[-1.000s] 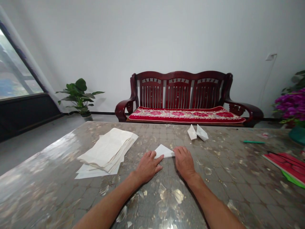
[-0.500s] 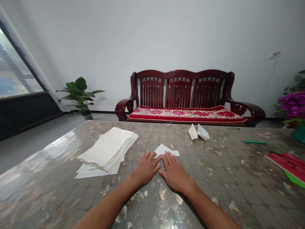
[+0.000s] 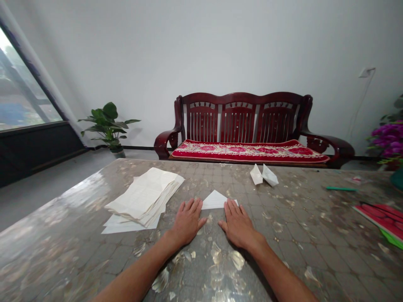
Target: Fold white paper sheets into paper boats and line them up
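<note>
A small folded sheet of white paper point(image 3: 214, 200), peaked like a triangle at the far side, lies flat on the patterned table point(image 3: 208, 268). My left hand point(image 3: 188, 220) rests palm down with fingers stretched, its fingertips at the paper's left end. At the other end, my right hand point(image 3: 236, 222) lies flat, its fingers pressing over the right part of the paper and hiding some of it. Both thumbs point inward, apart from each other. Beyond, to the right, stand two folded paper shapes point(image 3: 263, 175) with pointed tips, side by side.
A stack of off-white paper sheets point(image 3: 145, 195) lies to the left. On the right are a green pen point(image 3: 341, 188), a red book point(image 3: 378, 212) with glasses on it, and a vase point(image 3: 397, 178) of purple flowers. A wooden bench point(image 3: 239, 121) stands behind the table.
My hands have slid apart from the middle of the folded paper towards its two ends. More of the paper's middle now shows.
</note>
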The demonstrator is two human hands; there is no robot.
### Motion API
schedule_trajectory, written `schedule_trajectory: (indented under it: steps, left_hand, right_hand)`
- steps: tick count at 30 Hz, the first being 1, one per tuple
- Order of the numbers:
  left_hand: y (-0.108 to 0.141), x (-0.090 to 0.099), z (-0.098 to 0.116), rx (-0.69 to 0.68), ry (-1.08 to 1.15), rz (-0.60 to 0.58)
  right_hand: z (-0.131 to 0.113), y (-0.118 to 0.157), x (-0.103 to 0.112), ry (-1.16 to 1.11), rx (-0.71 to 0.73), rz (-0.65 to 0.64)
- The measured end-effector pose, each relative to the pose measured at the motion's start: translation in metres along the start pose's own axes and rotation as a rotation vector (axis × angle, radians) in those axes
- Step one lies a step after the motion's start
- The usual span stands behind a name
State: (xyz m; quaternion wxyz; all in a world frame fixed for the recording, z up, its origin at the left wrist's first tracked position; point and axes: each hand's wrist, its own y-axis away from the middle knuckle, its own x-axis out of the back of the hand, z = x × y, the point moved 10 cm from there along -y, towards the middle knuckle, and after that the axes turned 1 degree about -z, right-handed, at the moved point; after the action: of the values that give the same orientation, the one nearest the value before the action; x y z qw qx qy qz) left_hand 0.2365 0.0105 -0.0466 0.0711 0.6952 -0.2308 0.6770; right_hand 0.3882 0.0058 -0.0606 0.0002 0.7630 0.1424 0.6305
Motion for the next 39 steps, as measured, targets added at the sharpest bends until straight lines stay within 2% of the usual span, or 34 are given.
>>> schedule_trajectory:
  steps: [5, 10, 12, 14, 16, 17, 19, 23, 28, 33, 36, 39]
  left_hand:
    - [0.001, -0.004, -0.007, 0.015, 0.013, -0.03]
    - [-0.011, -0.009, 0.0, 0.094, 0.045, -0.091]
    - [-0.022, -0.003, 0.021, 0.062, 0.088, -0.042]
    - [-0.034, 0.003, 0.059, -0.102, 0.177, -0.004]
    - [-0.041, 0.004, 0.097, -0.3, 0.262, -0.039]
    - [-0.043, 0.002, 0.109, -0.357, 0.29, -0.075]
    - [-0.048, -0.004, 0.117, -0.369, 0.314, -0.139]
    - [-0.053, -0.013, 0.099, -0.289, 0.26, -0.158]
    - [-0.052, -0.019, 0.058, -0.19, 0.116, -0.078]
    - [-0.046, -0.02, 0.008, -0.049, 0.07, -0.018]
    - [-0.042, -0.02, -0.018, 0.019, 0.04, -0.017]
    - [-0.038, -0.02, -0.032, 0.039, 0.057, -0.04]
  right_hand:
    - [0.014, -0.002, 0.006, 0.036, -0.087, 0.061]
    - [0.012, -0.003, 0.007, 0.079, -0.089, 0.139]
    - [0.011, -0.003, 0.006, 0.096, -0.087, 0.16]
    - [0.012, -0.004, 0.003, 0.111, -0.079, 0.144]
    - [0.011, -0.005, -0.001, 0.116, -0.052, 0.105]
    - [0.011, -0.005, -0.002, 0.114, -0.036, 0.087]
    - [0.009, -0.005, -0.002, 0.112, -0.019, 0.06]
    - [0.012, -0.005, 0.002, 0.12, -0.07, 0.068]
    - [0.013, -0.005, 0.004, 0.072, -0.052, 0.11]
    - [0.014, -0.004, 0.004, 0.035, -0.04, 0.098]
    - [0.019, -0.007, 0.005, -0.005, -0.04, 0.105]
    - [0.032, -0.014, 0.012, -0.062, -0.046, 0.17]
